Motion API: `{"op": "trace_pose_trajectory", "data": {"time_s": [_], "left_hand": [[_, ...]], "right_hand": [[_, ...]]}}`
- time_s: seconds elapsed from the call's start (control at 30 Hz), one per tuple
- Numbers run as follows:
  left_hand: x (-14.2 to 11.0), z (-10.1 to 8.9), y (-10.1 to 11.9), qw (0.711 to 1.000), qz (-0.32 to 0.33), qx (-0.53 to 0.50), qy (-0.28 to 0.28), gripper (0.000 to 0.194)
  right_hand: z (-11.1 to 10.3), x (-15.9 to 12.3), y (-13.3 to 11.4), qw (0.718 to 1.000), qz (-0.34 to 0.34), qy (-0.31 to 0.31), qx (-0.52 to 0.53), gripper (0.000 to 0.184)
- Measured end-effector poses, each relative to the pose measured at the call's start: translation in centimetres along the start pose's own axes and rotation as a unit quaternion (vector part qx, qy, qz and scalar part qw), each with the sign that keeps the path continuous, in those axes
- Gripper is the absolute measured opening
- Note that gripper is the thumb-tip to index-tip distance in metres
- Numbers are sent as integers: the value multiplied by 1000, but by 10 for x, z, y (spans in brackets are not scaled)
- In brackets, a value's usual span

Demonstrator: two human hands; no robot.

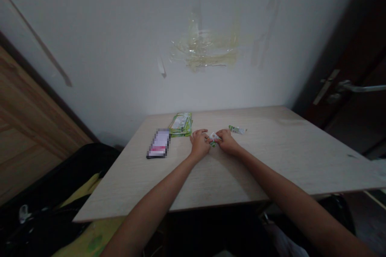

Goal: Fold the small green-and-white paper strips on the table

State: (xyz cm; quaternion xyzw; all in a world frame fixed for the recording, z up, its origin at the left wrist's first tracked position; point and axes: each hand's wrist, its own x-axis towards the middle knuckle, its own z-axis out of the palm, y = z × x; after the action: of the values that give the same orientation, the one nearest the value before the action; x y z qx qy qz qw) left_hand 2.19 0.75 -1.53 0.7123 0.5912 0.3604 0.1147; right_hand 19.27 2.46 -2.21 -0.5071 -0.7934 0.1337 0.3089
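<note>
Phone (159, 143), wall (105, 48) with yellowed tape (208, 50), metal door handle (363, 88)

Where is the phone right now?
In the head view, the phone lies at the left of the table, beside the green packets and left of the left hand.

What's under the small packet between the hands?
Light wood-grain tabletop shows around the green-and-white packet; whatever is directly beneath is covered by the packet, left hand and right hand.

Pale table (295, 156) with phone (159, 143), stacked green packets (181, 124), separate narrow packet (237, 130).
</note>
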Motion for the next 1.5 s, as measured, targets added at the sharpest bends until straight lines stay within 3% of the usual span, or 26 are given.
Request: {"op": "trace_pose_trajectory", "data": {"time_s": [0.4,0.83,1.27,1.5], "left_hand": [[-1,1,-3,999,34,6,2,12],[-1,-6,4,1000,13,-19,-7,10],[-2,-5,1,1000,-20,-1,20,6],[1,-10,2,999,-30,-20,21,9]], "right_hand": [[-2,0,6,1000,8,8,-7,15],[2,1,7,1000,-20,15,0,20],[-9,4,16,998,32,45,-19,22],[-9,2,10,998,18,45,-34,25]]}}
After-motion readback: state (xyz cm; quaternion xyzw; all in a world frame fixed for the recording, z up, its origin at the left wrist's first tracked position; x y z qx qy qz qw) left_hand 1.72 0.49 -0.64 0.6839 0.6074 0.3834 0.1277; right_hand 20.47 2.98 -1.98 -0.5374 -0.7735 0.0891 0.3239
